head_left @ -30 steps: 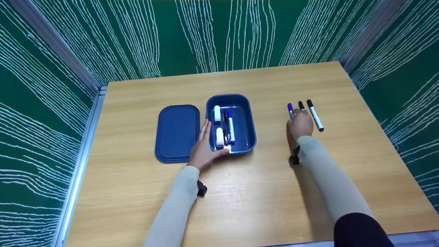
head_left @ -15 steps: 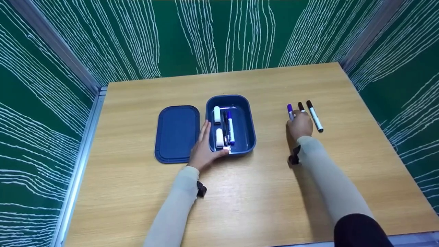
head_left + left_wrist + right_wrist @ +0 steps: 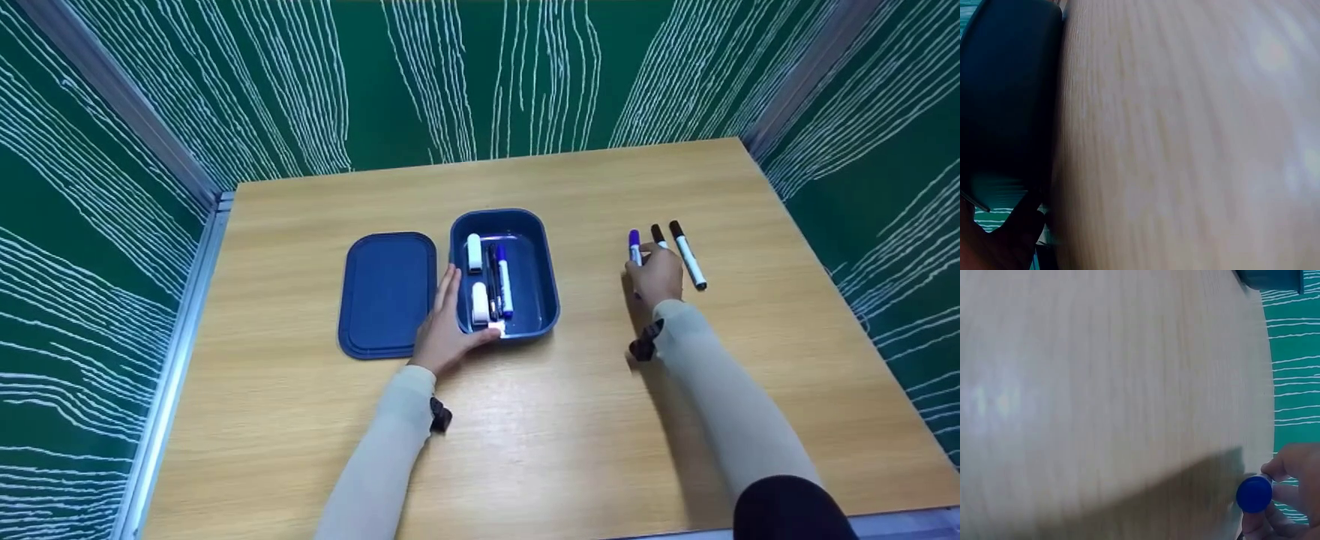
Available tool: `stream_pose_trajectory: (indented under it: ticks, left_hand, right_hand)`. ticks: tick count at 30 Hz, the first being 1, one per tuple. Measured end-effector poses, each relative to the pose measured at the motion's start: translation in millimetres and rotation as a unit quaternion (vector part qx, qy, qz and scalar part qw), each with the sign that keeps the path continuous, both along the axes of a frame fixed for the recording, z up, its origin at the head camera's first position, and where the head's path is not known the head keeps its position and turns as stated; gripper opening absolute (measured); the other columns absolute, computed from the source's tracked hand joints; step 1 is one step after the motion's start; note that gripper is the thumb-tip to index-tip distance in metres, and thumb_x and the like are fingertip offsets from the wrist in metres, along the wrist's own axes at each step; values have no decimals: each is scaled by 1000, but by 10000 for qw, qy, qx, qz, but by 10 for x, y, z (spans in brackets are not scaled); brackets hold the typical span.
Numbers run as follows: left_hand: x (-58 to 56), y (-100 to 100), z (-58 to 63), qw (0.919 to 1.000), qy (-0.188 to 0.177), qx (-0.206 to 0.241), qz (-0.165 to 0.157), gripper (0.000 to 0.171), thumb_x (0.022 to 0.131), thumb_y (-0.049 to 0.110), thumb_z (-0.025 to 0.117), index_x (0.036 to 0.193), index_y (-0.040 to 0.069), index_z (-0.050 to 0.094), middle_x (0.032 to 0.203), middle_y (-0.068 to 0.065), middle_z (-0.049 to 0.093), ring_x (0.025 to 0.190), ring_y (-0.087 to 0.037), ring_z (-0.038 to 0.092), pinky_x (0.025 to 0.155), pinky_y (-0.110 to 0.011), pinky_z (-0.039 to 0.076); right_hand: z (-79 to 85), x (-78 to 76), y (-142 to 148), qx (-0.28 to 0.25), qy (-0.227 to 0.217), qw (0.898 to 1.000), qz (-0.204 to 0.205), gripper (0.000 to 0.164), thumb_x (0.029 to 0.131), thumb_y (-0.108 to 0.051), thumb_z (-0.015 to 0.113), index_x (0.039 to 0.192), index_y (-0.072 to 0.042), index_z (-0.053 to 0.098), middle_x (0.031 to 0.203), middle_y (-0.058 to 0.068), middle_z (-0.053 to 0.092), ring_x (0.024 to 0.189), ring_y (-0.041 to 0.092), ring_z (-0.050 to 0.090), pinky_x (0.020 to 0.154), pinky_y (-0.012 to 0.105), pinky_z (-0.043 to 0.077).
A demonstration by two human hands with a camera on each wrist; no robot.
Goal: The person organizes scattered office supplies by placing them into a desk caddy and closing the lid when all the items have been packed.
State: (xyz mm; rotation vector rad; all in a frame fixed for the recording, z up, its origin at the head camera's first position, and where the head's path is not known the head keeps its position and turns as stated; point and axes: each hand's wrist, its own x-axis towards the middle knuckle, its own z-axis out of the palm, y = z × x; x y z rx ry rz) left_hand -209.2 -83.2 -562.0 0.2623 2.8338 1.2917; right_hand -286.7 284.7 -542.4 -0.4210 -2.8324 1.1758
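A dark blue open box (image 3: 534, 259) stands mid-table in the head view. My left hand (image 3: 442, 330) spans its near left corner, straight fingers along the left wall and thumb at the front rim. Inside the box lie two white rounded blocks (image 3: 480, 303), a dark slim pen (image 3: 492, 281) and a blue-capped marker (image 3: 505, 281). To the right, my right hand (image 3: 658, 275) pinches a purple-capped marker (image 3: 634, 238); its round blue end shows between thumb and fingers in the right wrist view. Beside that hand lie two black-capped markers (image 3: 688, 255), one partly hidden by the hand.
A dark blue lid (image 3: 388, 292) lies flat left of the box. The wooden table (image 3: 540, 435) is bordered by green panels (image 3: 367, 82) with white streaks at the back and sides. Bare tabletop lies between the box and the markers.
My right hand has shifted slightly, showing more of the purple-capped marker. The left hand and box stay where they were.
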Motion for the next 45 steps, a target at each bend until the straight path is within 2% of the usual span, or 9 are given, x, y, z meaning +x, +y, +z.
stream_pose_trajectory:
  ticks: [9, 20, 22, 29, 38, 45]
  left_hand:
    - [-7, 3, 8, 10000, -19, -37, -6, 123, 64, 75, 71, 158, 28, 6, 160, 20, -6, 143, -30, 23, 104, -60, 32]
    - [16, 8, 4, 9999, -59, 117, 25, 121, 67, 66, 77, 157, 30, 5, 159, 21, -7, 144, -31, 20, 105, -63, 27]
    - [19, 8, 1, 9999, -79, 129, 14, 122, 67, 67, 77, 157, 30, 5, 159, 21, -8, 144, -31, 19, 105, -64, 27]
    - [7, -1, 5, 10000, 26, -24, -58, 125, 64, 77, 69, 158, 26, 6, 160, 20, -8, 142, -30, 26, 103, -57, 36]
    - [-1, 6, 15, 10000, -48, -5, -34, 125, 63, 77, 69, 158, 27, 5, 160, 19, -8, 142, -31, 24, 103, -58, 34]
    - [0, 0, 24, 10000, -59, -25, -6, 125, 63, 77, 70, 158, 27, 5, 160, 20, -8, 142, -32, 26, 102, -59, 35]
  right_hand:
    - [49, 58, -33, -180, 142, 9997, -45, 41, 94, -14, 60, 132, -1, 56, 103, 19, 63, 82, 26, 62, 60, 26, 51]
    - [164, 81, -168, -669, 336, 9972, 43, 43, 92, -14, 61, 133, -2, 56, 107, 18, 60, 81, 22, 60, 57, 24, 54]
    - [172, 90, -188, -667, 386, 9970, 38, 42, 92, -14, 62, 132, -2, 58, 106, 17, 60, 81, 21, 60, 58, 22, 52]
    - [176, 98, -272, -655, 679, 9955, -5, 37, 91, -14, 65, 127, -4, 63, 99, 14, 63, 77, 19, 58, 56, 19, 48]
    - [194, 119, -396, -1248, 617, 9903, 36, 35, 92, -16, 66, 126, -6, 63, 102, 11, 60, 82, 17, 57, 61, 20, 51]
    - [230, 156, -500, -1454, 610, 9875, 56, 34, 91, -14, 66, 124, -8, 64, 99, 9, 59, 76, 17, 59, 57, 23, 53]
